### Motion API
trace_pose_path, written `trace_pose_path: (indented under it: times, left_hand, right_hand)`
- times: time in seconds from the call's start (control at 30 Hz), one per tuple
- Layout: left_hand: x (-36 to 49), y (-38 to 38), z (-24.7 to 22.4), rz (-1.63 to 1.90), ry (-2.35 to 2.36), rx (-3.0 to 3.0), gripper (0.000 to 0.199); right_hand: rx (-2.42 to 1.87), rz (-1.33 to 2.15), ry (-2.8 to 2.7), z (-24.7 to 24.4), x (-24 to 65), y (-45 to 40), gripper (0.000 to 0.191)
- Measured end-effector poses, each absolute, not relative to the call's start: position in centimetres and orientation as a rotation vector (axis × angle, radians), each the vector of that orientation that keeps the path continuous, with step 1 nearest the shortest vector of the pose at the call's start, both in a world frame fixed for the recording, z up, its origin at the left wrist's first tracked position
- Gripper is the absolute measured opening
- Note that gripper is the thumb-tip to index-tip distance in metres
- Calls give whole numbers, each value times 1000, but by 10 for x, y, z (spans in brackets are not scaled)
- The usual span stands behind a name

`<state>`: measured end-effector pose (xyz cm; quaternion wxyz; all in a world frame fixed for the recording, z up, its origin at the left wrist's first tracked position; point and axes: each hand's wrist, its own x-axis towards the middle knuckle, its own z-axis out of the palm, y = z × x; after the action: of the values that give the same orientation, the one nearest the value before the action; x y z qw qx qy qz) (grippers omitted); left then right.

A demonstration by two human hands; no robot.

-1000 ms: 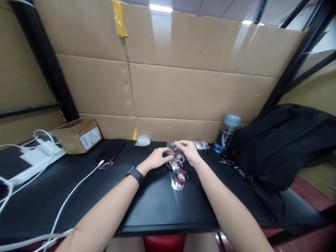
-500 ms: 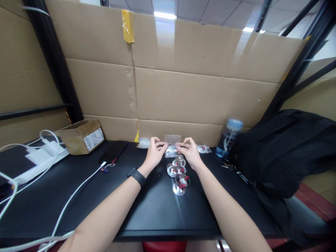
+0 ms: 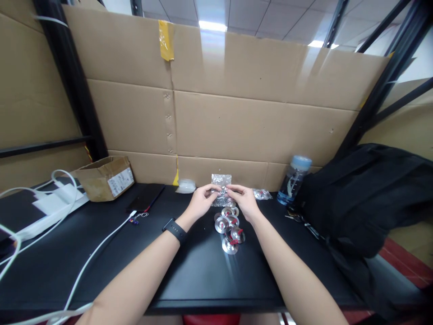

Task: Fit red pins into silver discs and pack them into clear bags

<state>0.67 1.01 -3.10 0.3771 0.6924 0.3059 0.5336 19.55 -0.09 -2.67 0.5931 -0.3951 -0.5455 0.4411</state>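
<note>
Between my hands a small clear plastic bag (image 3: 221,180) with a crinkled, shiny surface is held upright at the back of the black table. My left hand (image 3: 204,200) pinches its left side with thumb and fingertips. On the right side, my right hand (image 3: 244,199) pinches it in the same way. Several shiny metal discs with domed centres and red parts, like small cymbals (image 3: 230,245), lie in a loose column just below the bag, nearer to me. What the bag holds is too small to tell.
A clear packet (image 3: 186,186) lies left of my hands, and a bag with metal and red pieces (image 3: 261,194) lies right. Further out are a blue-lidded bottle (image 3: 294,180), a black backpack (image 3: 365,194), a phone (image 3: 146,197), a cardboard box (image 3: 104,178) and white cables (image 3: 98,246).
The bag's upper part, smooth and flat before, now looks crinkled and shiny. Both hands have moved slightly closer together, and their fingers lie flatter over the bag.
</note>
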Motion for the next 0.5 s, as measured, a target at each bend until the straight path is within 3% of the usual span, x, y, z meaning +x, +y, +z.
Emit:
trace_pose_path:
  times: [0.23,0.5]
  left_hand:
    - [4,9,-30,1238,721,1832,36]
    - [-3,1,-22,1074,571,1736,84]
  right_hand:
    - [-915,1054,-1475,-27,209,-1,42]
    - [-786,1190,-1622,-16,225,-7,80]
